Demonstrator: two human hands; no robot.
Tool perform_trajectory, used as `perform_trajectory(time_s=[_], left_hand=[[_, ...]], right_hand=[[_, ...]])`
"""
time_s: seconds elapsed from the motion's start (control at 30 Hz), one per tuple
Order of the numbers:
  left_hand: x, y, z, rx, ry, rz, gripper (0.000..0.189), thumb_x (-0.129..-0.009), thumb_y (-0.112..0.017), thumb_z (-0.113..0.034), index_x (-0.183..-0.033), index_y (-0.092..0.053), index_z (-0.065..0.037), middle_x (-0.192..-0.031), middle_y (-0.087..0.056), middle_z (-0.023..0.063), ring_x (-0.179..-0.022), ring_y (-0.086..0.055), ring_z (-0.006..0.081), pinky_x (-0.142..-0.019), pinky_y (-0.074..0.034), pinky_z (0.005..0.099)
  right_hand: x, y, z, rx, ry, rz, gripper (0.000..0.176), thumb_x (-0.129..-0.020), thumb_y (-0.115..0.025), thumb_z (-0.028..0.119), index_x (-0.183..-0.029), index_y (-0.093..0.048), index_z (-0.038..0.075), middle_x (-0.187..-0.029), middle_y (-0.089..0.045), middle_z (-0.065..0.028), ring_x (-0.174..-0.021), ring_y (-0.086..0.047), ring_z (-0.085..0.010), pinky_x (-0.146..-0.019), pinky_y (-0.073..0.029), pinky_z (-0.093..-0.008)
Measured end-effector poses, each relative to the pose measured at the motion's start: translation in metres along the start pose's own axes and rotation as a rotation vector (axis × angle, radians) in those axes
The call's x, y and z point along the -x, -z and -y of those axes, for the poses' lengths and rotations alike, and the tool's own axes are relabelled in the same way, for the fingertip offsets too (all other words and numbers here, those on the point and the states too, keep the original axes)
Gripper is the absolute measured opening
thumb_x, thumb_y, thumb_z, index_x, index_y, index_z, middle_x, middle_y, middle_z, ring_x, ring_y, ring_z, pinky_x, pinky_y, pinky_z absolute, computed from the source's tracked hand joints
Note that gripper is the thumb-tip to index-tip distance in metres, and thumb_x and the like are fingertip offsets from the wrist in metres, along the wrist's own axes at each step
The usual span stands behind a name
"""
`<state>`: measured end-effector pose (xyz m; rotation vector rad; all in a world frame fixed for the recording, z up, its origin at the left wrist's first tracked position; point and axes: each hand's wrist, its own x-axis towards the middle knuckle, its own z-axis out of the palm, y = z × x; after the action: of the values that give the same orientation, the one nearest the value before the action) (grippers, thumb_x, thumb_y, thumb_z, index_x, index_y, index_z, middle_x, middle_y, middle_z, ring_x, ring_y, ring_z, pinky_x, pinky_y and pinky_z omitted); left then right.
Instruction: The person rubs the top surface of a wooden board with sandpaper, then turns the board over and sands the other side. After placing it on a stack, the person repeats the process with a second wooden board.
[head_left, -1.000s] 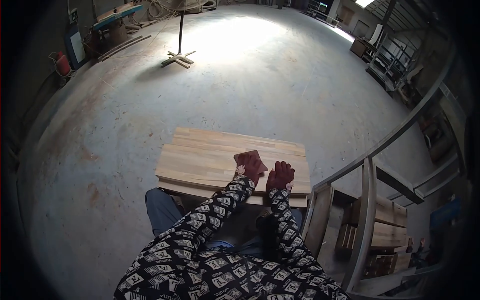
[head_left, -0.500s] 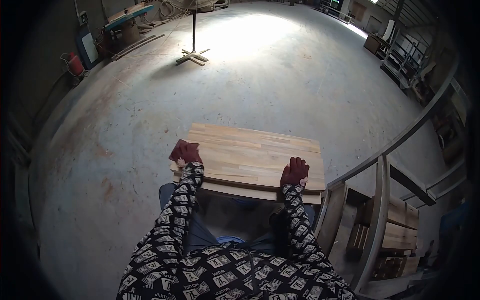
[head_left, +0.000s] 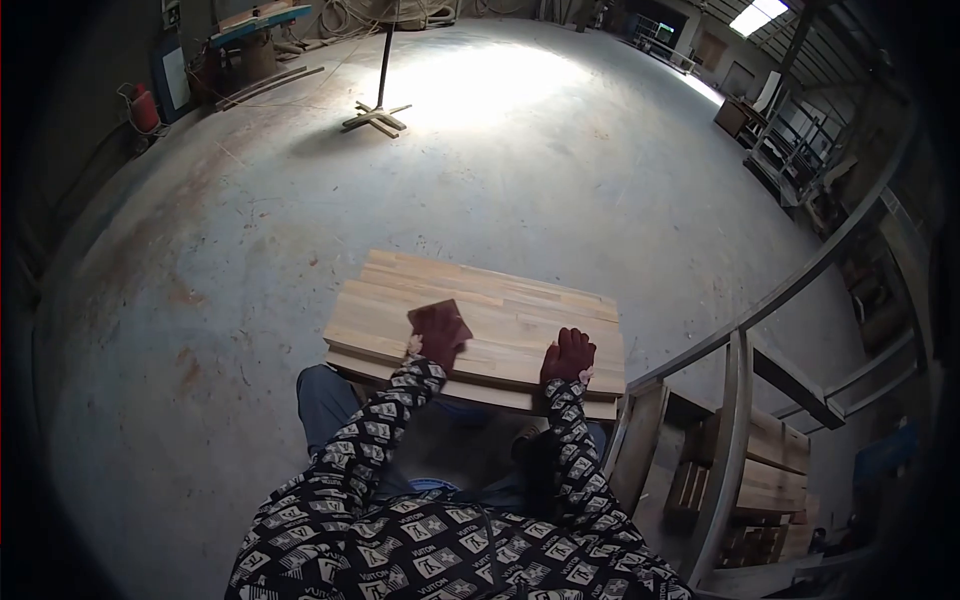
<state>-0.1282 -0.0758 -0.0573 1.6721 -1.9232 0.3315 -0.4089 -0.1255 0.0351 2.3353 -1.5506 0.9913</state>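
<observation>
A pale jointed-wood board [head_left: 520, 310] lies flat in front of my lap, with another board [head_left: 590, 406] under its front edge. My left hand [head_left: 440, 338], in a maroon glove, presses a dark reddish sheet of sandpaper [head_left: 436, 307] flat against the top face, left of the middle. Also gloved, my right hand [head_left: 570, 354] rests on the board near its front right corner, with fingers laid on the wood and no tool in it. Most of the support beneath the boards is hidden.
At my right stands a metal frame [head_left: 735, 430], with wooden boards [head_left: 775, 470] stacked beyond it. A pole with a crossed wooden base [head_left: 376, 118] stands ahead on the floor. A red cylinder [head_left: 144, 108] is by the left wall.
My left hand has slid the sandpaper rightward from the board's left end toward the middle. My right hand stays near the front right corner. The camera view has shifted slightly.
</observation>
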Motion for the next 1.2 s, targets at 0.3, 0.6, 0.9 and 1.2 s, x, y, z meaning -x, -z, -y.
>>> perform_trajectory(time_s=[0.3,0.6,0.9,1.2], left_hand=[[0.013,0.056,0.101,-0.275,0.420,-0.330,0.033,-0.068,-0.077,-0.021,-0.098,-0.066,-0.015,-0.110,-0.054,0.0120,-0.113,-0.048,0.0352,-0.096,-0.036,0.0566],[-0.045,-0.001,-0.118,0.282,-0.085,0.095,0.064,-0.067,-0.083,-0.033,-0.121,-0.060,-0.007,-0.125,-0.053,0.0190,-0.123,-0.044,0.0441,-0.104,-0.033,0.0636],[0.004,0.069,0.090,0.036,0.248,-0.101,0.027,-0.074,-0.073,-0.013,-0.100,-0.069,-0.019,-0.110,-0.057,0.0093,-0.115,-0.048,0.0347,-0.098,-0.037,0.0551],[-0.034,-0.009,-0.037,-0.024,0.205,-0.006,0.049,-0.070,-0.080,-0.033,-0.106,-0.060,-0.006,-0.114,-0.055,0.0174,-0.117,-0.048,0.0406,-0.104,-0.033,0.0593]], right_hand=[[-0.002,0.001,0.000,0.005,-0.007,-0.009,0.020,-0.074,-0.060,0.015,-0.089,-0.051,0.006,-0.088,-0.052,-0.0140,-0.089,-0.053,-0.0342,-0.076,-0.040,-0.0483],[-0.003,0.004,-0.001,-0.005,-0.003,0.034,0.018,-0.078,-0.058,0.014,-0.092,-0.054,0.005,-0.089,-0.054,-0.0141,-0.090,-0.054,-0.0348,-0.077,-0.041,-0.0486],[-0.003,0.006,0.000,-0.002,-0.033,0.011,0.019,-0.079,-0.058,0.014,-0.094,-0.055,0.004,-0.094,-0.057,-0.0151,-0.093,-0.054,-0.0350,-0.081,-0.041,-0.0481],[-0.003,0.007,0.001,0.018,-0.015,0.018,0.019,-0.077,-0.060,0.014,-0.093,-0.053,0.005,-0.092,-0.054,-0.0145,-0.091,-0.054,-0.0350,-0.077,-0.041,-0.0482]])
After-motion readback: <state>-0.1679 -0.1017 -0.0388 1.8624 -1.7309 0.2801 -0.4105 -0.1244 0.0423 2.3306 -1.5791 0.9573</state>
